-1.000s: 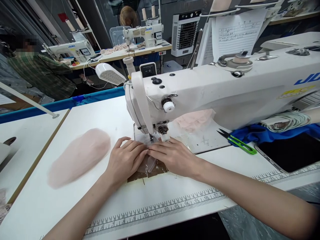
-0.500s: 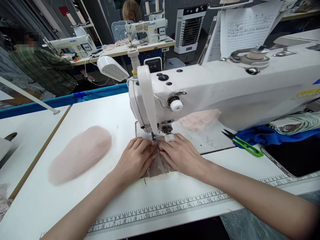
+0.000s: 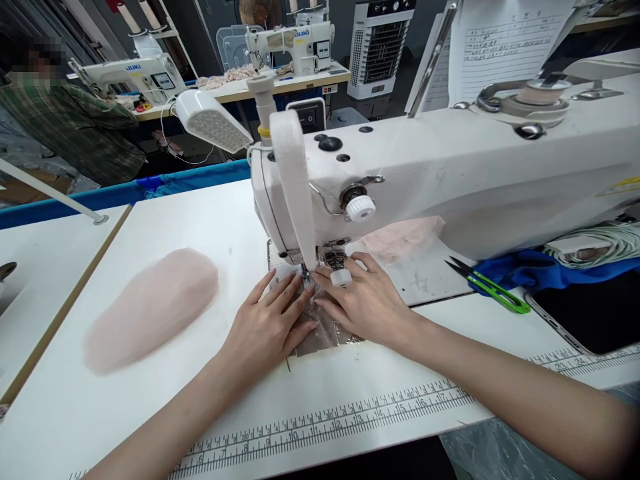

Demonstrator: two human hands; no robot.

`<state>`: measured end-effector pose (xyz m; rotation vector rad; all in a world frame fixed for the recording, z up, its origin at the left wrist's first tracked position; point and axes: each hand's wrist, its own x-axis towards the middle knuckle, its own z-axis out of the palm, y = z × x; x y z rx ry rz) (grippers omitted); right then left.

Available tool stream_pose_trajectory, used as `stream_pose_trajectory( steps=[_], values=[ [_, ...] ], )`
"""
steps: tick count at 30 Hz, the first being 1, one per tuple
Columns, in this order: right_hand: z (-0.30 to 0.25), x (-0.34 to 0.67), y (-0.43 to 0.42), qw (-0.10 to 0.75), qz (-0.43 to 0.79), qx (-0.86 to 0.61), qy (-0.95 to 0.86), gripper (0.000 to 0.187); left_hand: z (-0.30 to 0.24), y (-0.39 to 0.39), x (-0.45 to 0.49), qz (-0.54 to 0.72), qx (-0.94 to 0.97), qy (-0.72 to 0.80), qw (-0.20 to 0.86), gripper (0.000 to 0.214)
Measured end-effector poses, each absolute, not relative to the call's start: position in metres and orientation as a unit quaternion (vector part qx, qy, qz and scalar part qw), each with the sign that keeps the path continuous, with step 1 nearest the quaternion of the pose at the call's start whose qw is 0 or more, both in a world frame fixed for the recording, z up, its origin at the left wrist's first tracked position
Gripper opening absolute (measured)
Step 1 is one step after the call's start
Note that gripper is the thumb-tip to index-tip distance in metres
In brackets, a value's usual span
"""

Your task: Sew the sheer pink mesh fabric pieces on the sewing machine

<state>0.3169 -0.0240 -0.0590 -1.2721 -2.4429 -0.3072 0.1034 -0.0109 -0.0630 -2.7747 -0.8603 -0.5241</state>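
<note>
A white sewing machine [image 3: 450, 173] stands on the white table [image 3: 210, 213]. Both my hands lie flat in front of its presser foot [image 3: 306, 272]. My left hand [image 3: 267, 327] is open, fingers stretched toward the needle, pressing down a thin, see-through piece of fabric [image 3: 320, 330]. My right hand [image 3: 367, 303] is open too, fingers spread on the same piece, just right of the needle and under a small white knob. The fabric's far edge is hidden under the foot and my fingers.
A pile of pale pink sheer pieces [image 3: 150, 307] lies left of my hands. More pink fabric [image 3: 400, 237] sits behind the machine arm. Green thread snips [image 3: 493, 287] and blue cloth [image 3: 535, 270] lie to the right. A ruler strip [image 3: 325, 427] runs along the near edge. A person in a plaid shirt [image 3: 65, 127] sits at the back left.
Both hands have slid forward toward the needle, feeding the sheer piece under the foot. Their fingers have spread out more. The view has moved closer to the machine.
</note>
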Motion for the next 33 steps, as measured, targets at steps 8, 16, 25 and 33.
stream_pose_trajectory(
  steps=[8, 16, 25, 33],
  values=[
    [-0.059, 0.318, -0.023, 0.186, -0.126, -0.445, -0.867, 0.026, -0.063, -0.013, 0.106, -0.188, -0.932, -0.294, 0.098, 0.043],
    [-0.06, 0.318, -0.024, 0.184, -0.121, -0.446, -0.867, 0.024, -0.064, -0.013, 0.107, -0.189, -0.929, -0.302, 0.104, 0.043],
    [-0.057, 0.318, -0.029, 0.267, -0.112, -0.358, -0.888, 0.019, -0.051, -0.017, 0.096, -0.207, -0.953, -0.193, 0.104, 0.049],
    [-0.054, 0.324, -0.035, 0.276, -0.015, -0.319, -0.906, 0.061, -0.056, -0.018, 0.099, -0.278, -0.934, -0.217, 0.055, 0.015]
  ],
)
